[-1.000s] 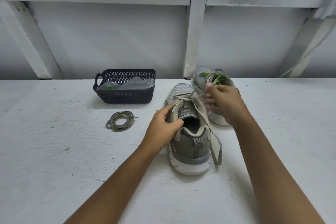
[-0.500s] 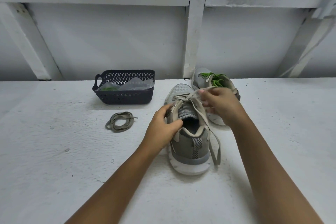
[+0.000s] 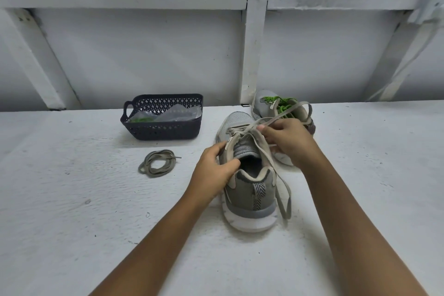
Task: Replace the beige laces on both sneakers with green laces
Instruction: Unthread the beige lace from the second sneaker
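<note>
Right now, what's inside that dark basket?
A crumpled clear plastic bag lies in the basket, with a green bundle showing at its left end, maybe laces. The basket's walls and the bag hide whatever lies underneath.

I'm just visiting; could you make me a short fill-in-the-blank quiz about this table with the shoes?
The far sneaker is threaded with ____ laces.
The right hand pinches a ____ lace on the near sneaker.
A coiled lace lies in front of the dark basket, to the ____ of the near sneaker.
Missing words: green, beige, left.
</note>
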A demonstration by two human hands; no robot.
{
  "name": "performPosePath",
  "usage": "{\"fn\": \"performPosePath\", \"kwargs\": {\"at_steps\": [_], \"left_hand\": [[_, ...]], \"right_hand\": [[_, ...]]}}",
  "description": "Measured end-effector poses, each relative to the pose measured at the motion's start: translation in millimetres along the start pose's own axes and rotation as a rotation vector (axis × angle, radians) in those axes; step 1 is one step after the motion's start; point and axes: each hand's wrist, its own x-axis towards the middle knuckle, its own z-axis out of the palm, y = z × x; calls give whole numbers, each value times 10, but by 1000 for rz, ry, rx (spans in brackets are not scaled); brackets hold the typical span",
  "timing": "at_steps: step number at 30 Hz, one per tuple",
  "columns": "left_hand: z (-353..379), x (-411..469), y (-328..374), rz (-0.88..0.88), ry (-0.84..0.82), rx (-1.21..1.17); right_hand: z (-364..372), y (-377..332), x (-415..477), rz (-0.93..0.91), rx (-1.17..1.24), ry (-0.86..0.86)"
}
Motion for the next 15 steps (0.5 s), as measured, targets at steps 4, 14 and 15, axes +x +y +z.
{"fn": "performPosePath", "kwargs": {"at_steps": [4, 14, 15], "left_hand": [[-8, 3, -12, -1, -2, 10], [-67, 111, -58, 48, -34, 97], [-91, 150, -43, 57, -29, 93]], "right_hand": [[5, 9, 42, -22, 77, 153], [-10, 114, -17, 16, -145, 177], [30, 145, -41, -44, -228, 173]]}}
